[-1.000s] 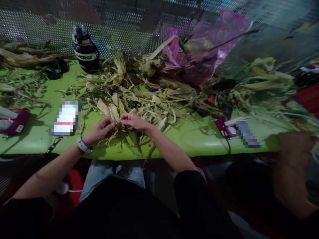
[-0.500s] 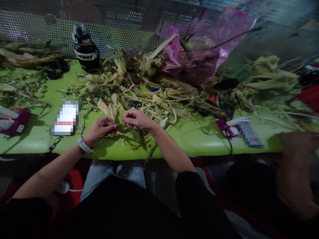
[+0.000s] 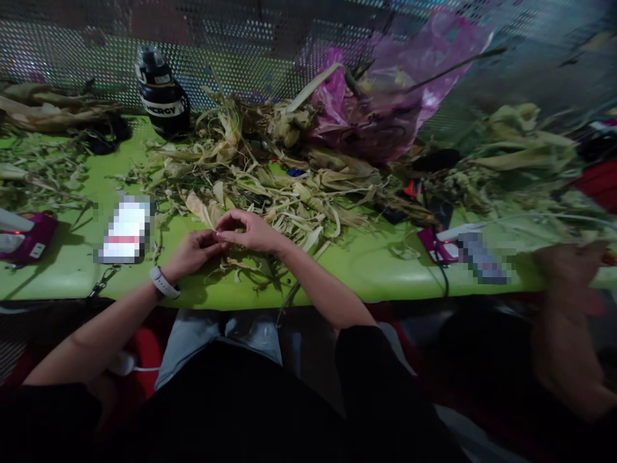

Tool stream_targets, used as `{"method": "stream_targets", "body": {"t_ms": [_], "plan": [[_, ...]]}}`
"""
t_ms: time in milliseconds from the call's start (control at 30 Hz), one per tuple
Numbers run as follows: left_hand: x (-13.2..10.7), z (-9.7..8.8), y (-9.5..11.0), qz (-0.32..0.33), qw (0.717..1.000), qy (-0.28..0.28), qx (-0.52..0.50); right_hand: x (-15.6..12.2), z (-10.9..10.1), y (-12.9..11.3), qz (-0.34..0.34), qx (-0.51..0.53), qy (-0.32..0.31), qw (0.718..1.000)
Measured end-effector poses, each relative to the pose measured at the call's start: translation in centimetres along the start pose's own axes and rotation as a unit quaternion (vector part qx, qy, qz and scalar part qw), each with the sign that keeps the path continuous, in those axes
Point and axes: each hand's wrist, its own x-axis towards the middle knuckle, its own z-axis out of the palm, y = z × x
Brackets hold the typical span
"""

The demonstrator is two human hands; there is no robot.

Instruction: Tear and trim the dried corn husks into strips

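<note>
Right hand [image 3: 253,233]: shifted leftward since the earlier frame, closing the gap that stood between the hands; the left has barely moved.
Phone [image 3: 126,228]: lies on the green desk [image 3: 371,270], left of the hands and well apart from them.
Left hand [image 3: 191,252]: low over the desk, white-strapped wrist toward the body, fingers pointing right and slightly away.
Pale husk leaf [image 3: 196,207]: just beyond the left hand; its long axis runs from upper left down toward the fingertips, lower end almost behind them. Both hands are near that end, and which is nearer is hard to tell.
Fingertips: together, the right thumb and index finger meeting the left's from the right. Whether they are clamped on a husk strip cannot be told, since the fingers hide the spot.
Husk scraps [image 3: 238,270]: on the desk in front of the right hand, nearer the body, thin pieces lying every way.
Corn husk heap [image 3: 306,199]: beyond and right of the hands, so the right hand is nearer to most of it.
Pink plastic bag [image 3: 424,96]: behind the heap, farther right.
</note>
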Motion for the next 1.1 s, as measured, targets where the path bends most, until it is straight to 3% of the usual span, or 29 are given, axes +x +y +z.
{"method": "stream_targets", "body": {"t_ms": [133,267,367,533,767,933,1100], "plan": [[-0.2,-0.1,0.9,-0.01,1.0,0.011,-0.007,-0.3,-0.5,0.4,-0.045,-0.047,0.07,0.995],[-0.3,-0.1,1.6,-0.013,1.0,0.01,-0.011,-1.1,-1.0,0.4,-0.052,-0.153,0.016,0.987],[-0.3,0.0,1.5,-0.017,1.0,0.004,-0.02,-1.5,-0.7,0.2,-0.076,-0.249,-0.012,0.965],[-0.4,-0.1,0.6,-0.007,0.999,0.001,-0.036,-1.6,0.8,0.0,-0.078,-0.402,0.007,0.912],[-0.2,0.1,0.5,0.0,1.0,0.021,-0.002,-1.7,1.9,-0.3,-0.086,-0.481,0.018,0.872],[-0.2,0.1,0.3,-0.009,0.999,0.019,-0.025,-1.6,1.7,0.1,-0.093,-0.462,-0.006,0.882],[-0.3,-0.1,0.4,-0.02,0.999,0.011,-0.043,-1.6,1.2,0.6,-0.095,-0.427,0.01,0.899]]}}
